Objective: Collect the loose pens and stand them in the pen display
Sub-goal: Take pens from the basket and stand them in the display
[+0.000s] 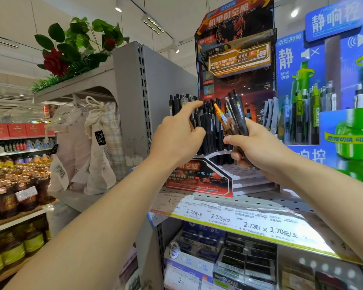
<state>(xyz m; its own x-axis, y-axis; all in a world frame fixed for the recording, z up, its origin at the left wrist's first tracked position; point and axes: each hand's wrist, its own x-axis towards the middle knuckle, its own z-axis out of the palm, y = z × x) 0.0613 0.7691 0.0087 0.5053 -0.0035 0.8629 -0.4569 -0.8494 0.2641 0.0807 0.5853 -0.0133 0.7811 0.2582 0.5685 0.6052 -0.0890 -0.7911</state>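
Right hand [258,147] grips a bundle of loose pens [234,114] just right of the pen display [199,178], left hand [177,136] loosely spread at standing pens; light, stiff, likely slick barrels—pinch mid-barrel.

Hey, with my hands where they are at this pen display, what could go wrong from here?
1. The right hand grips a fanned bundle of pens; the orange pen sticks out at an angle and might slip.
2. The left hand reaches among the tightly packed standing pens and may knock some over.
3. The pen display sits near the shelf edge, so a push could shift it.
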